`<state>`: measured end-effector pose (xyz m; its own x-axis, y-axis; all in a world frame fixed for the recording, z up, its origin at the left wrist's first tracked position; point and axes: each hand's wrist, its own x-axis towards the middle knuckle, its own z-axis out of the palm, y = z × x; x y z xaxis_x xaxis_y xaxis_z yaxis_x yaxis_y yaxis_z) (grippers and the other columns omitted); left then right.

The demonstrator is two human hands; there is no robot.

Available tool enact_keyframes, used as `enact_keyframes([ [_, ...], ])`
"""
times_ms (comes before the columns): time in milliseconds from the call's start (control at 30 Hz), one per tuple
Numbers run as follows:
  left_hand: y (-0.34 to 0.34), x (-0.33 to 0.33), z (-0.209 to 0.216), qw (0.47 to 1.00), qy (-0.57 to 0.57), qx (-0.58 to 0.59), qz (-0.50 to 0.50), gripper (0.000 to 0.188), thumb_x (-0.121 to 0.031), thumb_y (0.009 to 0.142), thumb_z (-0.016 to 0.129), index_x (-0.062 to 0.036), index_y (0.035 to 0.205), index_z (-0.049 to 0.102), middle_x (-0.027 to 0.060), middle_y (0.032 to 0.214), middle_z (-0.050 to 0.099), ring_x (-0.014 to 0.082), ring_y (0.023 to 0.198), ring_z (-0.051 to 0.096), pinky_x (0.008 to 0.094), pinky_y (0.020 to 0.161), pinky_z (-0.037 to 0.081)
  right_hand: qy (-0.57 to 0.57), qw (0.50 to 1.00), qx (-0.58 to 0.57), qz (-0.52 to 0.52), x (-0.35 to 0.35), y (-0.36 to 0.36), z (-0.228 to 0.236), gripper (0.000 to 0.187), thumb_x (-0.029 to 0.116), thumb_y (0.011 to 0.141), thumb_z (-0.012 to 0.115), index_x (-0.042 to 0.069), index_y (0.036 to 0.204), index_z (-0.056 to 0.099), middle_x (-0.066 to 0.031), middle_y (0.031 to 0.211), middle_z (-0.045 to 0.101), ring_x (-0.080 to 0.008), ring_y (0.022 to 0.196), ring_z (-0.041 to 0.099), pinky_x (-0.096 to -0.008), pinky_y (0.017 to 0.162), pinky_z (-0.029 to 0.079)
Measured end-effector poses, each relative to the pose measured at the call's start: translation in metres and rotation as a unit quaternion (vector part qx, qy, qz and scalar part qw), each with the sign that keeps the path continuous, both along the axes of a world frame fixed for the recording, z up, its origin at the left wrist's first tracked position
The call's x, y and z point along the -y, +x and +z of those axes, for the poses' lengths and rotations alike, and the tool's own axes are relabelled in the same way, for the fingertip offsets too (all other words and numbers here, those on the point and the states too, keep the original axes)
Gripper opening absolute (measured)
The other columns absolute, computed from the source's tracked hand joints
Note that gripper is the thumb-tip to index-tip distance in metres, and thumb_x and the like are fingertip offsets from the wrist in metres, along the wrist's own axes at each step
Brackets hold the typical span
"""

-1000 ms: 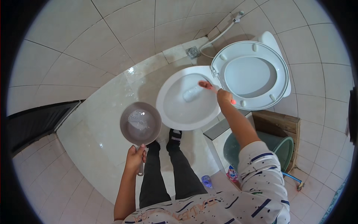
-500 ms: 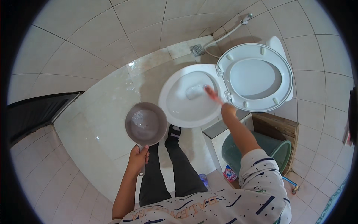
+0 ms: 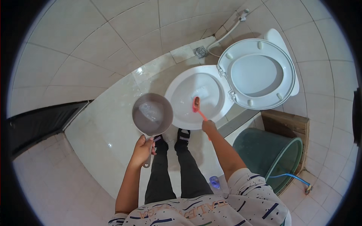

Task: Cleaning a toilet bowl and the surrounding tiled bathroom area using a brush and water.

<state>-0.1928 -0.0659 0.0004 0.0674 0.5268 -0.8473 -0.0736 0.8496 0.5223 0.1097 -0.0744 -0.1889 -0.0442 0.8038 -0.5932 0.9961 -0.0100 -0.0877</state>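
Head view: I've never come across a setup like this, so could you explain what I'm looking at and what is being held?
There is no machine here: these are a person's own bare hands. The camera is a wide fisheye worn on the head, looking down, so straight edges bend near the rim.

The left hand grips a grey dipper by its handle. The right hand holds an orange-pink brush, its head within the outline of the white toilet bowl; whether it touches the bowl is hard to tell.

The toilet seat is raised. To the right is a green tub with a blue hose; a small purple item lies near the person's right leg.
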Motion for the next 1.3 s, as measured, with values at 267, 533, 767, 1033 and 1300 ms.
enact_keyframes([
  [267,0.008,-0.018,0.020,0.998,0.002,0.055,0.039,0.012,-0.016,0.084,0.041,-0.0039,0.085,0.043,0.0011,0.065,0.045,0.0090,0.050,0.042,0.0222,0.046,0.037,-0.004,0.992,-0.096,-0.087,0.015,-0.034,-0.013,0.025,0.020,0.079,0.040,0.000,0.074,0.055,-0.0198,0.069,0.056,-0.0344,0.064,0.057,-0.0430,0.056,0.046],
  [533,0.011,-0.011,0.028,0.999,0.005,0.036,0.032,0.013,-0.016,0.084,0.040,-0.0036,0.086,0.042,0.0008,0.064,0.045,0.0088,0.048,0.041,0.0213,0.042,0.035,-0.024,0.974,-0.133,-0.184,0.020,-0.070,0.012,0.034,0.029,0.082,0.039,0.000,0.073,0.055,-0.0219,0.073,0.056,-0.0352,0.070,0.056,-0.0409,0.060,0.046],
  [767,0.009,-0.005,0.030,0.998,-0.009,0.033,0.052,0.012,-0.016,0.084,0.040,-0.0047,0.085,0.042,0.0009,0.063,0.044,0.0089,0.047,0.040,0.0213,0.042,0.034,-0.014,0.979,-0.087,-0.183,-0.033,-0.005,-0.051,0.041,0.034,0.084,0.033,0.000,0.081,0.055,-0.0199,0.079,0.058,-0.0341,0.074,0.057,-0.0420,0.067,0.045],
  [1033,0.013,0.001,0.037,0.998,-0.022,0.018,0.055,0.011,-0.016,0.083,0.040,-0.0049,0.086,0.041,0.0006,0.062,0.044,0.0087,0.046,0.040,0.0213,0.041,0.034,-0.102,0.713,-0.421,-0.552,-0.080,-0.080,-0.054,0.052,0.047,0.082,0.033,-0.002,0.083,0.050,-0.0146,0.057,0.049,-0.0281,0.056,0.054,-0.0397,0.050,0.042],
  [1300,0.009,0.000,0.032,0.996,0.004,0.044,0.083,0.012,-0.016,0.083,0.041,-0.0043,0.086,0.043,0.0012,0.062,0.045,0.0095,0.047,0.041,0.0219,0.041,0.034,-0.025,0.967,-0.173,-0.186,0.026,-0.001,0.018,0.041,0.033,0.083,0.034,-0.002,0.074,0.053,-0.0244,0.071,0.054,-0.0403,0.070,0.053,-0.0468,0.062,0.042],
])
